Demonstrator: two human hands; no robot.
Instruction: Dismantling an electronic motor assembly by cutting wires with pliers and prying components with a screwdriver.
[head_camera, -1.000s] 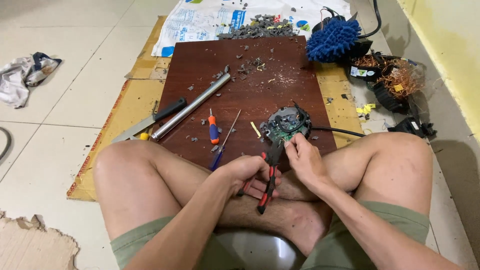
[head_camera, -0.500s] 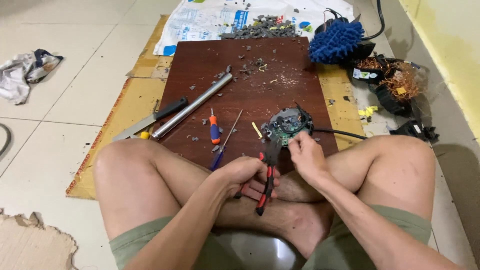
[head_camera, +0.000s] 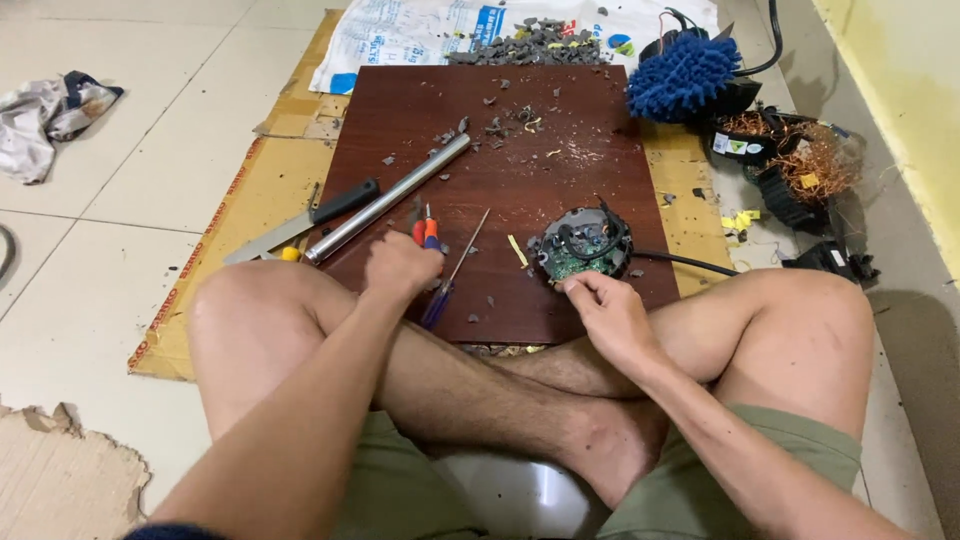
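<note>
I sit cross-legged before a dark red wooden board (head_camera: 560, 130). My left hand (head_camera: 400, 268) is closed at the board's near left part, and the red-handled pliers (head_camera: 416, 220) stick out beyond its knuckles. An orange and blue small screwdriver (head_camera: 432, 234) lies right beside them. A long thin screwdriver with a blue handle (head_camera: 452, 275) lies just right of that hand. My right hand (head_camera: 610, 315) grips the near edge of a round black device with a green circuit board (head_camera: 585, 245). A black cable (head_camera: 685, 262) runs from the device to the right.
A metal tube (head_camera: 390, 197) and a black-handled blade (head_camera: 305, 220) lie left on the board and cardboard (head_camera: 200, 250). Grey debris (head_camera: 535, 42) lies on a plastic sheet at the back. A blue mop head (head_camera: 682, 75) and copper wire coils (head_camera: 810, 160) sit at the right.
My left hand has carried the pliers from my lap, near the round device, out to the left onto the board beside the small screwdriver. My right hand stays on the device.
</note>
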